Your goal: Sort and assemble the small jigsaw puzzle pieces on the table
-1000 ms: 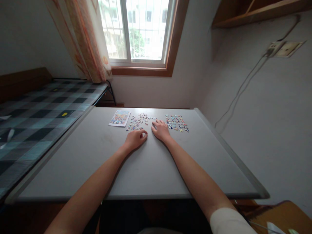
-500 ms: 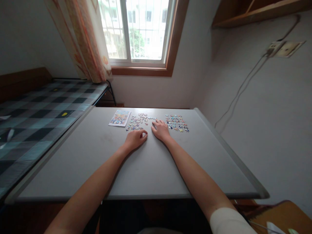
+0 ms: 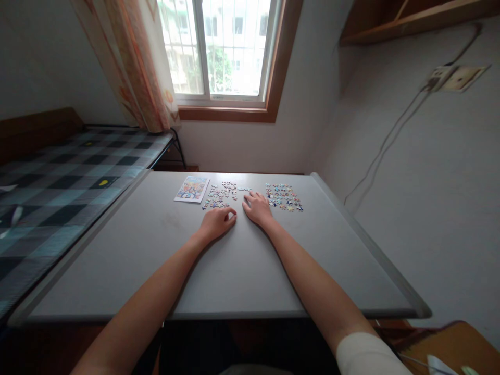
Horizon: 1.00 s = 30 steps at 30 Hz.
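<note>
A short, plain white or cream sleeve is worn on the right arm, seen at the lower right of the frame; dark clothing is seen at the bottom centre.

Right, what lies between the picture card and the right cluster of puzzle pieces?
In the head view, the left cluster of pieces, then a short row of pieces and, nearer the camera, the right hand.
</note>
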Each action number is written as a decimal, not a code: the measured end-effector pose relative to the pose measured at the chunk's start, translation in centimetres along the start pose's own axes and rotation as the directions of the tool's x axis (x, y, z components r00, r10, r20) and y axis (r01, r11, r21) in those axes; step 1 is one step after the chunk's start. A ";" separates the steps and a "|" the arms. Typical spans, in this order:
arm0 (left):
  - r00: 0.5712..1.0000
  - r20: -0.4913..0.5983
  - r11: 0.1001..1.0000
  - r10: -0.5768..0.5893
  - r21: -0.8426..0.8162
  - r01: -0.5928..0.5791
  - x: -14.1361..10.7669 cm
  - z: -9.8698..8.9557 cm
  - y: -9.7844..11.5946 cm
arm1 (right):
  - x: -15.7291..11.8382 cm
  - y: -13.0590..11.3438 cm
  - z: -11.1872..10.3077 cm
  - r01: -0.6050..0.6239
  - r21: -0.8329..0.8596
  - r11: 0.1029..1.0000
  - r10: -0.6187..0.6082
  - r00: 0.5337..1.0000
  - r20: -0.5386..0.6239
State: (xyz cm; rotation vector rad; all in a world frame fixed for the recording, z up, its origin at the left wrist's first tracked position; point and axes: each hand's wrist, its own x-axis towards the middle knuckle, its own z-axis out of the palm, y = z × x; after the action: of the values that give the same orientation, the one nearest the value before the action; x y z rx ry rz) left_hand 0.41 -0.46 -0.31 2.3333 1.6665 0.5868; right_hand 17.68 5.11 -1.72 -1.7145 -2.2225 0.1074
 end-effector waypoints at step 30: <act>1.000 0.001 1.000 -0.003 0.021 0.003 0.1 0.0 0.1 | 0.0 0.0 0.0 -0.005 0.003 1.000 0.005 1.000 0.006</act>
State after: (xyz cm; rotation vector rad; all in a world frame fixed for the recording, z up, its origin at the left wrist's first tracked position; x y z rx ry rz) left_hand 0.47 -0.42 -0.27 2.3452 1.6833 0.5693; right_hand 17.67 5.11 -1.67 -1.7202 -2.2216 0.1176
